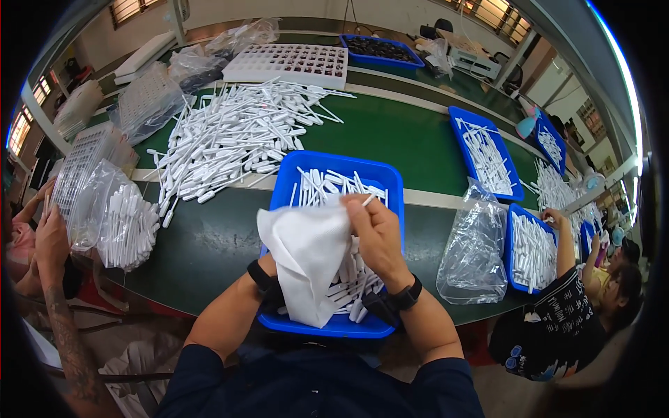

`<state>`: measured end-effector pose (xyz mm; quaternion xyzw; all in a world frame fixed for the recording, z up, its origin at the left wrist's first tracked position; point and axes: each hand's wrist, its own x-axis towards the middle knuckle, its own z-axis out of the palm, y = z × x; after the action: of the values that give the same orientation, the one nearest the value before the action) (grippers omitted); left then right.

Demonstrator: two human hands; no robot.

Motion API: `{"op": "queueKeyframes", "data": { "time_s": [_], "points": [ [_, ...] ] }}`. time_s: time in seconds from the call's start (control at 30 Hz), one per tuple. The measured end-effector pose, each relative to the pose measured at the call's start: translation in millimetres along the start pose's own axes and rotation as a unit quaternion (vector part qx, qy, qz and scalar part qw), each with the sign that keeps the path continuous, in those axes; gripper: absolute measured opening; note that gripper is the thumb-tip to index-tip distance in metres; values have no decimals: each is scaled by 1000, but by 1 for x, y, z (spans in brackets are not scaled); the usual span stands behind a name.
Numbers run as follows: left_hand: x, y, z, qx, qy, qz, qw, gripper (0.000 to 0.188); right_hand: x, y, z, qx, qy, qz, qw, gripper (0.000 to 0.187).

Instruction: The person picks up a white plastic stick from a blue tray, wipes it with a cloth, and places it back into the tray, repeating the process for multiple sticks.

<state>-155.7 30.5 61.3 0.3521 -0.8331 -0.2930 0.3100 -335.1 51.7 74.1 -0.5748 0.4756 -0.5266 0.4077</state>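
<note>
A white cloth (306, 244) drapes over my left hand (269, 265) and hides its fingers. The cloth hangs above a blue tray (394, 177), its lower corner reaching down toward the tray's near side. At the cloth's upper right edge, my right hand (376, 237) is closed, thumb and fingers pinching a thin white plastic stick (369, 200). One end of the stick shows past the fingers; the other is hidden. Inside the tray lie many loose white plastic sticks with thicker ends (334, 182), spread beneath both hands.
A large heap of white sticks (237, 132) covers the table beyond the tray. To the right lie a clear plastic bag (474, 244) and another blue tray (512, 247), where a co-worker's hand (555, 219) reaches. At left, a co-worker's hand (52, 240) is beside a bagged bundle (127, 230).
</note>
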Motion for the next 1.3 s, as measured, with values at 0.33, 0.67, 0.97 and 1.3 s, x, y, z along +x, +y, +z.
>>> {"op": "queueKeyframes", "data": {
  "time_s": [0.33,0.67,0.97,1.3],
  "points": [
    [0,11,4,-111,3,-55,992,27,11,12,-5,237,84,46,967,33],
    [-7,26,-26,-302,65,7,951,42,33,10,-57,128,27,125,983,30],
    [-16,-7,-23,-445,-72,-10,893,45,114,-56,28,-391,-233,-161,875,23],
    [-41,-44,-30,-495,15,2,869,44,175,11,224,-505,-436,-370,647,9]
  ]
}}
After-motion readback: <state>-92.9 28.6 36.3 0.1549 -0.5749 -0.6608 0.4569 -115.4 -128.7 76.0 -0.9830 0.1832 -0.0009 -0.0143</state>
